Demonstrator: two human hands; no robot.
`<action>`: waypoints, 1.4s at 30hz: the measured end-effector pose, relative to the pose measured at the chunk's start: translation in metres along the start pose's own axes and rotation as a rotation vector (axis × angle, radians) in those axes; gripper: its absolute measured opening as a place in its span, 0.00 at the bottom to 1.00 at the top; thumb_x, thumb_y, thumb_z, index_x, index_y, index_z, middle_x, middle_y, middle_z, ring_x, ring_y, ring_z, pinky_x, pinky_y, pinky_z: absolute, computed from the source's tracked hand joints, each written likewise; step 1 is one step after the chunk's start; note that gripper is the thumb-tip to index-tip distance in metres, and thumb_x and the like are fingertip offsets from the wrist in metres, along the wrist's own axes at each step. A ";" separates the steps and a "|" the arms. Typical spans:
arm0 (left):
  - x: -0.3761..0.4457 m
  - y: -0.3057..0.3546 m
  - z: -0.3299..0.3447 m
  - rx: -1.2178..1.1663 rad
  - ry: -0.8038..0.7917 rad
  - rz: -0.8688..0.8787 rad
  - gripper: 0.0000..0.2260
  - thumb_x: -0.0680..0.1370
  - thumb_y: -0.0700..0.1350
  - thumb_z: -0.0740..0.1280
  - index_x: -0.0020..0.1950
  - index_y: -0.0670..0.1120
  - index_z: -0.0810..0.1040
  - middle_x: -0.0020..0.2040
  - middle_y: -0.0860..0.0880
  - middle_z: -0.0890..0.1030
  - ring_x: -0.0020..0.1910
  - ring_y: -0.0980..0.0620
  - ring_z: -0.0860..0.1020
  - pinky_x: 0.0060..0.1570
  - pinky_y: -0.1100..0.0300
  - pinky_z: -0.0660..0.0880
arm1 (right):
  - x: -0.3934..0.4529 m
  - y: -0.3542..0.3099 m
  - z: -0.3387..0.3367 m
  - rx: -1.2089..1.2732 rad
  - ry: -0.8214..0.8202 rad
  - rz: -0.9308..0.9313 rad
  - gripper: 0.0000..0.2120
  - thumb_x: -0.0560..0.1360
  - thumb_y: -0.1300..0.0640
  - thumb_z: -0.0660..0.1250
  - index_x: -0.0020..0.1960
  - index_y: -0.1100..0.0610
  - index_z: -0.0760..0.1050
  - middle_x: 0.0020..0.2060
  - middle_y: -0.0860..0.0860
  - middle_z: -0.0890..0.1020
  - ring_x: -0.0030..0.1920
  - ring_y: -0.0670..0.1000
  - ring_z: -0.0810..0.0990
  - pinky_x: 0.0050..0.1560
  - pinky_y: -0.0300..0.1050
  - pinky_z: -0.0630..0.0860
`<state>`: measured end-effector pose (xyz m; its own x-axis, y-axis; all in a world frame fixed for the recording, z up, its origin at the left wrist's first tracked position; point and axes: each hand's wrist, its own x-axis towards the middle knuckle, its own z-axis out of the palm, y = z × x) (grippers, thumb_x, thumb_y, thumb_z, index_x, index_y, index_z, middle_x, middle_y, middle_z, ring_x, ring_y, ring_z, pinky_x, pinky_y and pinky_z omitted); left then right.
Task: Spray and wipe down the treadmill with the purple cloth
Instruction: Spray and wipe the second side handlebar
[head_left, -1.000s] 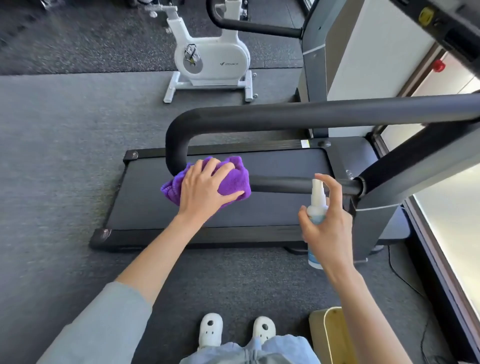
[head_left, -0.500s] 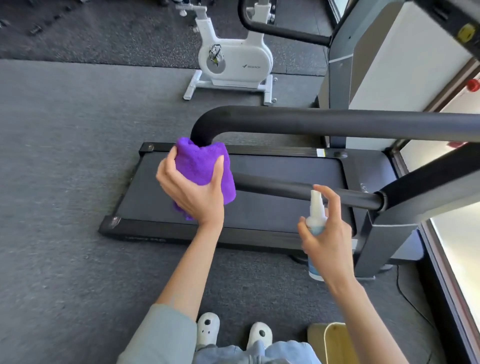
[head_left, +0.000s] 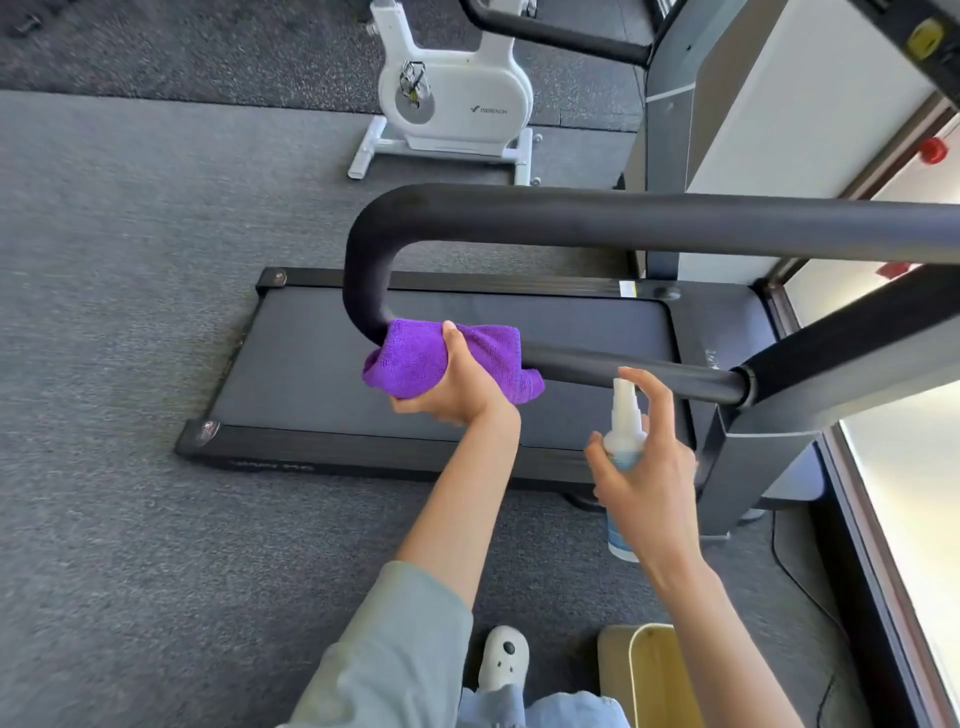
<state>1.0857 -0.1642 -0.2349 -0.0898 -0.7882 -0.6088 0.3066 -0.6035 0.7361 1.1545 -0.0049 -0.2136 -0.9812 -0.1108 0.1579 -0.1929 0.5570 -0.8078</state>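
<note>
Wrapping the purple cloth (head_left: 415, 358) around the lower bend of the treadmill (head_left: 467, 364) handrail (head_left: 597, 223), left hand (head_left: 460, 387) clamped on it from below, thumb over the top. Right hand (head_left: 649, 483) closed around a small white spray bottle (head_left: 623, 426), held upright just beside the rail's near bar, index finger raised over the nozzle. White exercise bike (head_left: 452, 104) stands well apart beyond the deck.

A: Vivid purple microfibre cloth (head_left: 415, 358) on the matte black padded handrail (head_left: 623, 221)?

B: Yes. Speckled grey carpet floor (head_left: 130, 312), glossy white exercise bike (head_left: 457, 104), white-capped translucent spray bottle (head_left: 623, 431), pale grey sleeve (head_left: 395, 654).
</note>
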 end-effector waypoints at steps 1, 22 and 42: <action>-0.002 -0.002 0.002 0.000 0.017 -0.015 0.42 0.65 0.53 0.80 0.70 0.53 0.58 0.55 0.54 0.75 0.49 0.49 0.77 0.52 0.57 0.71 | 0.001 0.000 -0.002 0.007 0.006 0.001 0.29 0.74 0.65 0.69 0.66 0.42 0.65 0.28 0.47 0.72 0.27 0.52 0.71 0.31 0.53 0.76; -0.140 -0.146 -0.006 0.238 -0.358 -0.483 0.36 0.65 0.58 0.79 0.65 0.55 0.60 0.52 0.56 0.75 0.45 0.57 0.78 0.52 0.57 0.73 | -0.032 0.076 -0.108 -0.067 0.238 0.220 0.30 0.74 0.64 0.70 0.64 0.37 0.63 0.42 0.59 0.80 0.32 0.61 0.80 0.38 0.64 0.79; -0.080 0.046 -0.103 0.651 -0.831 0.470 0.29 0.61 0.64 0.76 0.56 0.66 0.65 0.54 0.64 0.76 0.50 0.65 0.77 0.47 0.62 0.73 | -0.039 -0.026 -0.073 -0.012 0.249 0.064 0.27 0.75 0.60 0.69 0.66 0.40 0.63 0.32 0.51 0.76 0.30 0.59 0.79 0.36 0.58 0.79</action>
<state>1.2045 -0.1166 -0.1830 -0.7663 -0.6418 -0.0298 -0.0497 0.0130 0.9987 1.1976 0.0452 -0.1573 -0.9612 0.1300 0.2432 -0.1294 0.5664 -0.8139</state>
